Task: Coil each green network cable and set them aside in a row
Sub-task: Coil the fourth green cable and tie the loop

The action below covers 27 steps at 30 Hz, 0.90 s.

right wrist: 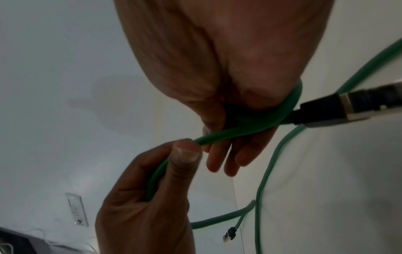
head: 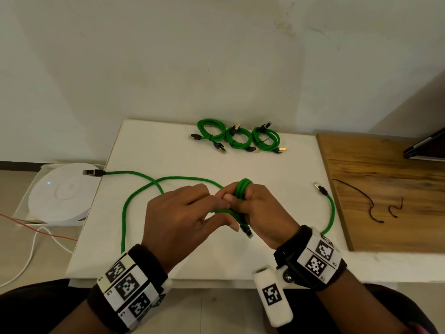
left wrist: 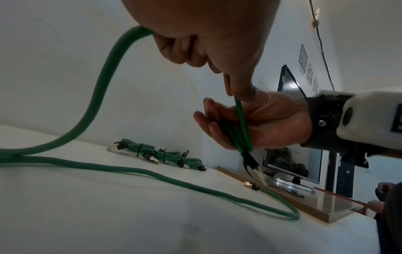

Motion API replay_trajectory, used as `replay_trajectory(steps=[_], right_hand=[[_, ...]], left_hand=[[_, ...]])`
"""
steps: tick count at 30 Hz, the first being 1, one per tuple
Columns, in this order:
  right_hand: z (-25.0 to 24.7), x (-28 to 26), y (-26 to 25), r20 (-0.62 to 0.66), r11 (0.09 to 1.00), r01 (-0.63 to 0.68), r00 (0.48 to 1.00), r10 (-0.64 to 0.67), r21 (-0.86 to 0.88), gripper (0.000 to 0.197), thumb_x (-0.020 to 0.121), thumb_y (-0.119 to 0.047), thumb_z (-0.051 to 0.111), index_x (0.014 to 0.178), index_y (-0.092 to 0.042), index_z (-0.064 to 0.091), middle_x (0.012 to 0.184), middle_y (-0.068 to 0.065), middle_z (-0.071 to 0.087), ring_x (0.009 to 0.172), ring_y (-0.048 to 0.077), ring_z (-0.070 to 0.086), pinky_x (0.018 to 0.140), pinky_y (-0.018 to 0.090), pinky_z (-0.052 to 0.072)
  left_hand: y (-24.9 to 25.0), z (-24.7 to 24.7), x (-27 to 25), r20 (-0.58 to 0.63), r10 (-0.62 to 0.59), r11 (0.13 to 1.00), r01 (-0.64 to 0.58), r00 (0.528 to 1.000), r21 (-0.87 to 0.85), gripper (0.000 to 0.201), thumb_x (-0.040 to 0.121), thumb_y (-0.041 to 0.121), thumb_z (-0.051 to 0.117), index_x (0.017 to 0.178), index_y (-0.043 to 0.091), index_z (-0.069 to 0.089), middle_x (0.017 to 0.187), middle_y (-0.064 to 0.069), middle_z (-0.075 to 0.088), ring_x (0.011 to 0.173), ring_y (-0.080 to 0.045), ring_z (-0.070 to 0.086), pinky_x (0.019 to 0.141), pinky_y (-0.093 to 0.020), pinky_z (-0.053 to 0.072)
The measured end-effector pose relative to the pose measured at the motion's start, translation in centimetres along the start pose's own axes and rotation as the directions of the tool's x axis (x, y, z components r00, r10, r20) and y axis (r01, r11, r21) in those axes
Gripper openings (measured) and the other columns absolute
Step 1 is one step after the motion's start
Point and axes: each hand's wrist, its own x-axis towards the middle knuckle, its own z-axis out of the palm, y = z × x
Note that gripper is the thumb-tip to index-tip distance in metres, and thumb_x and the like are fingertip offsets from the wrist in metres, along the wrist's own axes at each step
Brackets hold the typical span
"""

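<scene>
A green network cable (head: pixel 243 189) is wound in a few turns around the fingers of my right hand (head: pixel 255 208), and its black plug (head: pixel 246 231) hangs below the palm. My left hand (head: pixel 190 210) pinches the free strand (right wrist: pixel 217 135) right beside the coil. More green cable (head: pixel 125 213) lies in loops on the white table (head: pixel 168 145), with one plug (head: pixel 92 172) at the left edge and another plug (head: pixel 321 189) on the right. Three tied coils (head: pixel 238 138) sit in a row at the back.
A round white device (head: pixel 60 191) with a blue light sits in a box left of the table. On the right a wooden board (head: pixel 385 179) carries black twist ties (head: pixel 370 208) and a dark screen (head: pixel 426 145). Red and white wires (head: pixel 36 237) cross the floor.
</scene>
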Motion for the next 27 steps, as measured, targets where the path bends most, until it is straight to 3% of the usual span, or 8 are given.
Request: replay_trajectory(steps=[3,5,7,10,12,14,22,27], right_hand=[[0.4,-0.3,-0.2,0.056,0.995,0.009,0.998,-0.003,-0.096,0.021,0.1,0.008,0.049,0.096,0.001,0.069,0.083,0.018,0.07,0.071,0.014,0.067,0.065,0.019,0.051],[0.4,-0.4,-0.5,0.098,0.994,0.002,0.995,0.009,-0.113,0.022,0.099,0.011,0.046,0.094,0.003,0.065,0.081,0.032,0.062,0.065,0.015,0.063,0.061,0.017,0.049],[0.4,-0.4,-0.7,0.129,0.996,-0.013,0.991,0.024,-0.088,0.025,0.102,0.008,0.042,0.085,0.0,0.059,0.073,0.027,0.057,0.064,0.022,0.059,0.063,0.021,0.048],[0.9,-0.4,-0.7,0.1,0.991,0.009,0.995,0.005,-0.136,0.053,0.114,-0.028,0.031,0.071,-0.004,0.049,0.06,0.012,0.045,0.06,0.024,0.042,0.065,0.028,0.041],[1.6,-0.5,-0.7,0.107,0.976,-0.009,0.994,0.034,-0.219,0.072,0.103,-0.063,0.013,0.063,-0.012,0.044,0.058,0.007,0.04,0.06,0.024,0.039,0.061,0.027,0.039],[2.1,-0.8,-0.8,0.128,0.986,-0.048,0.989,0.069,-0.16,0.074,0.092,-0.073,0.006,0.059,-0.015,0.04,0.057,0.003,0.039,0.057,0.021,0.036,0.055,0.021,0.038],[2.1,-0.4,-0.3,0.323,0.974,-0.178,0.938,0.124,0.143,0.081,0.081,-0.086,0.015,0.069,-0.007,0.035,0.063,-0.002,0.051,0.052,0.014,0.026,0.051,0.023,0.028],[1.8,-0.3,0.0,0.422,0.975,-0.179,0.9,0.108,0.133,0.094,0.067,-0.102,0.029,0.065,-0.01,0.049,0.051,0.0,0.023,0.045,0.013,0.019,0.051,0.033,0.013]], left_hand=[[-0.1,0.0,-0.1,-0.001,0.058,0.998,-0.058,0.998,0.018,0.022,0.087,0.051,0.081,0.081,0.029,0.081,0.062,0.006,0.055,0.052,-0.014,0.045,0.047,-0.031,0.039],[-0.1,-0.1,-0.1,0.01,0.078,0.996,-0.078,0.997,0.036,0.021,0.088,0.049,0.081,0.083,0.028,0.082,0.064,0.006,0.056,0.053,-0.013,0.045,0.049,-0.028,0.037],[-0.2,-0.3,0.1,-0.005,0.083,0.995,-0.082,0.997,0.059,0.021,0.089,0.047,0.079,0.086,0.026,0.082,0.066,0.005,0.059,0.054,-0.013,0.048,0.051,-0.027,0.037],[-0.4,-0.4,0.3,-0.064,0.098,0.991,-0.091,0.993,0.1,0.014,0.091,0.034,0.08,0.093,0.02,0.083,0.071,0.001,0.064,0.058,-0.017,0.055,0.051,-0.032,0.044],[-0.5,-0.4,0.4,-0.074,0.104,0.988,-0.094,0.992,0.126,0.009,0.09,0.027,0.081,0.095,0.019,0.083,0.073,-0.001,0.065,0.06,-0.018,0.057,0.052,-0.034,0.045],[-0.5,-0.4,0.3,-0.065,0.107,0.984,-0.097,0.992,0.15,0.007,0.091,0.023,0.08,0.095,0.019,0.083,0.074,-0.001,0.065,0.062,-0.018,0.056,0.054,-0.033,0.044],[-0.9,-0.3,0.5,-0.088,0.072,0.983,-0.056,0.994,0.176,0.009,0.096,0.023,0.073,0.096,0.02,0.081,0.078,0.0,0.064,0.065,-0.021,0.056,0.065,-0.031,0.035],[-1.3,-0.2,0.7,-0.101,-0.111,0.99,0.118,0.989,0.071,0.015,0.099,0.029,0.067,0.103,0.02,0.079,0.086,0.002,0.063,0.07,-0.017,0.057,0.063,-0.029,0.041]])
